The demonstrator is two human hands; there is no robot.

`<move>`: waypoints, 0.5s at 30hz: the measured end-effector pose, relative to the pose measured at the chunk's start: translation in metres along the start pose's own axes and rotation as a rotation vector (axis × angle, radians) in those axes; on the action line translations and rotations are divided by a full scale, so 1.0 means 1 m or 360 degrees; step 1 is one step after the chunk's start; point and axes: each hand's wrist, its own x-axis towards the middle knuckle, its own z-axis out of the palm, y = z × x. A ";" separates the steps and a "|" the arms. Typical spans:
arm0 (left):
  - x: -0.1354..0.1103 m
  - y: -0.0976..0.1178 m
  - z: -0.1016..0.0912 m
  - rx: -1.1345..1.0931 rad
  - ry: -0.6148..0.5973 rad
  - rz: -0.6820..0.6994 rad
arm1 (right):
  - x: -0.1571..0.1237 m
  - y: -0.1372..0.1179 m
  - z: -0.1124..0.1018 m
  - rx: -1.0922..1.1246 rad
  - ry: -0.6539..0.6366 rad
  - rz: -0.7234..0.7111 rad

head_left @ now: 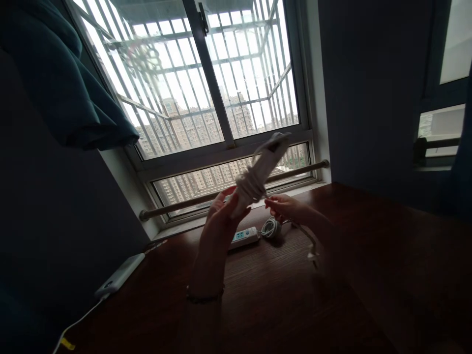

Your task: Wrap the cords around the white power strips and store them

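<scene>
My left hand (pixel 220 216) is closed around the lower end of a white power strip (pixel 260 169), holding it up tilted toward the window. A white cord is wrapped several times round the strip's middle. My right hand (pixel 285 206) pinches the loose part of that cord (pixel 306 236), which hangs down to a plug near the desk. A beaded bracelet sits on my left wrist.
A dark wooden desk (pixel 280 305) runs under a barred window (pixel 206 98). On it lie a second power strip (pixel 245 237), a coiled white cable (pixel 271 228) and a white power bank (pixel 120 275) with a cable at the left. A dark curtain (pixel 62 83) hangs upper left.
</scene>
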 end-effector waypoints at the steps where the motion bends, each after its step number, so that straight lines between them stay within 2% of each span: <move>1: 0.005 0.002 -0.004 -0.0166 0.0129 0.0016 | 0.002 0.004 0.000 -0.0102 -0.0069 0.0115; 3: 0.013 0.008 -0.018 -0.0503 0.0317 -0.0021 | 0.003 0.009 -0.001 -0.0270 -0.0283 0.0235; 5: 0.020 0.016 -0.038 -0.0769 0.0405 -0.0068 | 0.002 0.011 -0.002 -0.0280 -0.0457 0.0220; 8: 0.029 0.025 -0.074 -0.1040 0.0503 -0.0243 | -0.003 0.005 -0.006 -0.0082 -0.0478 0.0155; 10: 0.033 0.027 -0.094 -0.1210 0.0514 -0.0436 | -0.007 -0.002 -0.011 0.0105 -0.0358 0.0047; 12: 0.036 0.027 -0.105 -0.1333 0.0465 -0.0652 | -0.010 -0.010 -0.018 0.0219 -0.0102 -0.0098; 14: 0.039 0.024 -0.106 -0.1328 0.0413 -0.0767 | -0.014 -0.017 -0.028 0.0194 0.0212 -0.0225; 15: 0.040 0.022 -0.103 -0.1267 0.0402 -0.0758 | -0.015 -0.020 -0.033 0.0143 0.0342 -0.0276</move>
